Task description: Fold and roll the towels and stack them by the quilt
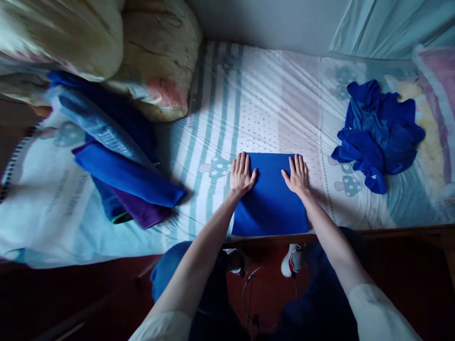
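A blue piece of clothing, folded into a neat rectangle, lies flat at the bed's front edge before me. On its upper left corner rests my left hand, palm down with the fingers stretched out. My right hand lies flat in the same way on the upper right corner, its thumb pointing inward. Neither hand grips the cloth. Which garment it is, the folds do not show.
Several folded garments, blue and purple, are heaped at the left. A crumpled blue garment lies at the right. Bulky bedding stands at the back left, a pink and white pillow at the far right. The patterned sheet covers the bed.
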A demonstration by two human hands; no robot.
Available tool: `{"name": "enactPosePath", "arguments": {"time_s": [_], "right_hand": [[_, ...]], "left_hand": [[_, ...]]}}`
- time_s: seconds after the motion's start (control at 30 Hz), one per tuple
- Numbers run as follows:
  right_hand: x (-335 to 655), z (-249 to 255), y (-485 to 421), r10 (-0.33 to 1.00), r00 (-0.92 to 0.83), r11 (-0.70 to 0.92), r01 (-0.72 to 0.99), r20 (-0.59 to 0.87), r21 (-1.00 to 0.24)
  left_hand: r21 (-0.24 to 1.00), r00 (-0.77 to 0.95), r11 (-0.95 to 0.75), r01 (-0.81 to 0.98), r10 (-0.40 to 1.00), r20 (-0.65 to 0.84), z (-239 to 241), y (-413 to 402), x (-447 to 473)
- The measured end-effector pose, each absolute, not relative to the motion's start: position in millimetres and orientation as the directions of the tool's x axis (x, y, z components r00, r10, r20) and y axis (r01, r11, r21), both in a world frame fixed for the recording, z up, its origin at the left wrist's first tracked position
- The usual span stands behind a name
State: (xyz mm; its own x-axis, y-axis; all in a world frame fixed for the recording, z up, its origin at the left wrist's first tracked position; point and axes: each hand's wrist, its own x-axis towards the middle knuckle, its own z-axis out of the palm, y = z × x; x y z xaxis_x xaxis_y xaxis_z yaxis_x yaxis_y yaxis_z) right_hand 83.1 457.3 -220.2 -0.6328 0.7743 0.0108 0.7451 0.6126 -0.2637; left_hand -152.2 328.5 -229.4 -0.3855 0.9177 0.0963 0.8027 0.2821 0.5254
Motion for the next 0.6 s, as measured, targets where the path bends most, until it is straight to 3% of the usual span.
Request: {"name": "enactPosePath", "arguments": {"time_s": [0.17, 0.27, 0.43, 0.6], "right_hand": [[68.5, -210.5, 451.2, 0.818, -0.573, 0.549, 0.804, -0.054, -0.228], [64.9, -204.6, 412.3, 0.877, -0.480, 0.464, 0.850, -0.004, -0.248], [107.9, -213.5, 321.4, 0.842, -0.536, 0.529, 0.794, 0.064, -0.300], [166.5, -213.2, 302.5, 0.846, -0.527, 0.522, 0.792, 0.077, -0.318]], "left_hand": [[0.466, -0.461, 0.385, 0.797, 0.886, 0.057, -212.5, 321.2, -117.5], [0.460, -0.493, 0.418, 0.784, 0.869, 0.052, -208.2, 279.3, -79.2], [0.454, -0.545, 0.469, 0.758, 0.837, 0.046, -217.1, 194.7, -36.9], [0.472, -0.574, 0.499, 0.727, 0.819, 0.017, -210.8, 158.6, -34.0]]}}
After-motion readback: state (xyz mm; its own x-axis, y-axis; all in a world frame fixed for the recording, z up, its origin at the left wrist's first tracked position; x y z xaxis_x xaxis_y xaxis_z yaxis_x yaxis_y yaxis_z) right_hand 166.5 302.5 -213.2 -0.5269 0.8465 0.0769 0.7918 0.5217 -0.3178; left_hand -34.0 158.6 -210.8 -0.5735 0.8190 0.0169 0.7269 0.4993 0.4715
